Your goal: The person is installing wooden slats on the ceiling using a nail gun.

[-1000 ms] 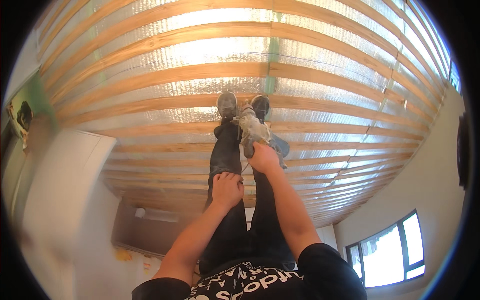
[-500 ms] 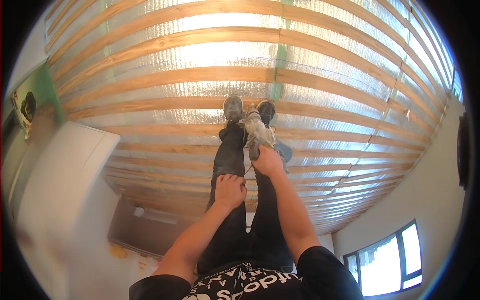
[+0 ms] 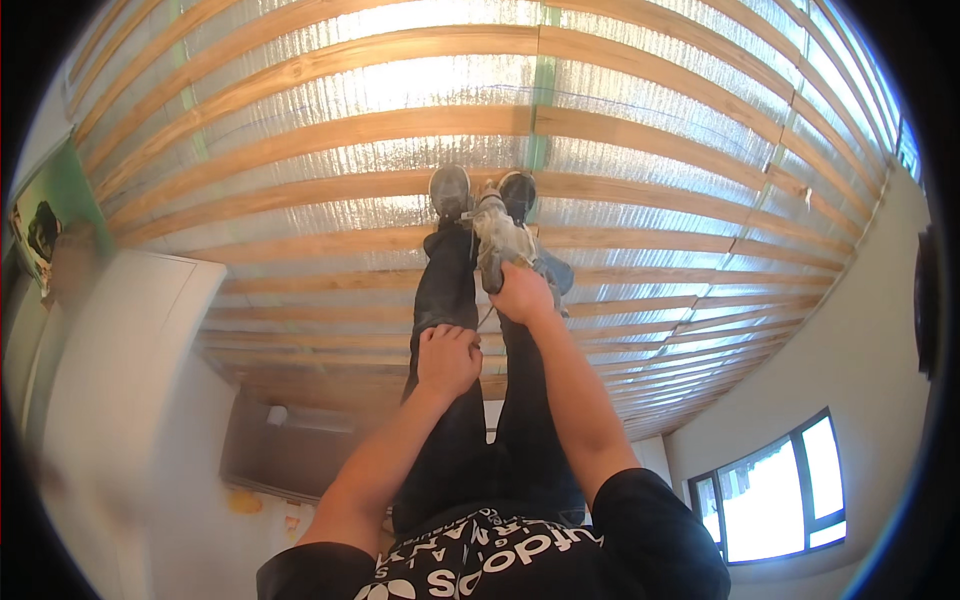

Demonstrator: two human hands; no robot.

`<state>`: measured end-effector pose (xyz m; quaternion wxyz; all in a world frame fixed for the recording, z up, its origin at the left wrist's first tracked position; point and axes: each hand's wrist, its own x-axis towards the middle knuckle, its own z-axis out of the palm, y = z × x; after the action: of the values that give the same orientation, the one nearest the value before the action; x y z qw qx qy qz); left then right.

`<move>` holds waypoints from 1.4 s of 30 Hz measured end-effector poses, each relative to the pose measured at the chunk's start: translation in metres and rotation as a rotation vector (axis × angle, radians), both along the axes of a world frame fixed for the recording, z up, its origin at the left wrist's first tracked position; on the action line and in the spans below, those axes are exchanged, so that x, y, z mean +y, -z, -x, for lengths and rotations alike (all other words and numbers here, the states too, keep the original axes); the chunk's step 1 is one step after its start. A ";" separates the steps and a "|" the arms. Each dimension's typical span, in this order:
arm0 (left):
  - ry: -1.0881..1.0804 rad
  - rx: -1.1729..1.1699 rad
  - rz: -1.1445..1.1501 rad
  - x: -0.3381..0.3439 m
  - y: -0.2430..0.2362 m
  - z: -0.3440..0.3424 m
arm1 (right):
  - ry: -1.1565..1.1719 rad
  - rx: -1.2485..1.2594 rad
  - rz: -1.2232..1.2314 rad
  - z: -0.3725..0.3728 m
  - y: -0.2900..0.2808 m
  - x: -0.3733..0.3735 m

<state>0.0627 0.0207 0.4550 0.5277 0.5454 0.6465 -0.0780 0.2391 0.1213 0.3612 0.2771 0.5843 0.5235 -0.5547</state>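
My right hand (image 3: pixel 524 292) is wrapped round the rear grip of a dusty, pale-coated power tool (image 3: pixel 507 238), likely a drill. Its nose points away from me, down between my two dark shoes (image 3: pixel 450 190). Something blue-grey and bag-like (image 3: pixel 556 272) shows at the tool's right side. A thin dark cord (image 3: pixel 486 319) leads from the tool's rear toward my left hand (image 3: pixel 449 358). That hand is closed in front of my left knee, fingers curled, with the cord at its fingertips; the inside of its grip is hidden.
Wooden battens (image 3: pixel 380 127) run crosswise over silver foil (image 3: pixel 420 80), with gaps between them. White furniture (image 3: pixel 120 340) stands at the left by a green-edged picture (image 3: pixel 60 210). A dark brown piece (image 3: pixel 290 445) lies lower left. A window (image 3: pixel 770 495) is at lower right.
The whole view has shifted slightly, so my hands, tool and shoes sit a little higher and further left. Both hands keep their grips; the tool still points down between my shoes.
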 end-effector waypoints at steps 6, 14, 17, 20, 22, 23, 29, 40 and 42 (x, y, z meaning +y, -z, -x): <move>-0.010 0.017 -0.054 0.003 -0.002 0.001 | -0.030 0.008 0.041 0.003 -0.007 0.008; -0.012 0.016 -0.020 0.003 -0.002 -0.003 | -0.008 -0.011 0.021 -0.001 -0.002 0.000; -0.010 0.023 0.002 0.002 -0.001 0.000 | -0.007 -0.012 0.021 0.000 0.002 -0.002; -0.013 0.047 0.036 0.001 -0.002 0.004 | -0.023 -0.005 0.009 0.002 0.001 -0.001; -0.009 0.028 -0.001 -0.001 -0.001 0.004 | -0.042 0.016 -0.010 0.004 -0.002 0.003; -0.010 0.024 0.015 -0.001 -0.001 0.004 | -0.060 -0.012 0.009 0.005 -0.003 0.007; 0.005 0.030 0.014 0.002 -0.003 0.001 | -0.082 -0.034 0.016 0.004 -0.005 0.011; 0.009 0.020 0.039 0.002 -0.004 0.000 | -0.090 -0.040 0.022 0.003 -0.001 0.001; -0.004 0.020 0.025 0.001 -0.004 0.001 | -0.096 -0.053 0.021 0.000 0.002 0.000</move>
<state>0.0621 0.0219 0.4590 0.5282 0.5369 0.6516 -0.0904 0.2389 0.1212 0.3592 0.3233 0.5700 0.5376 -0.5306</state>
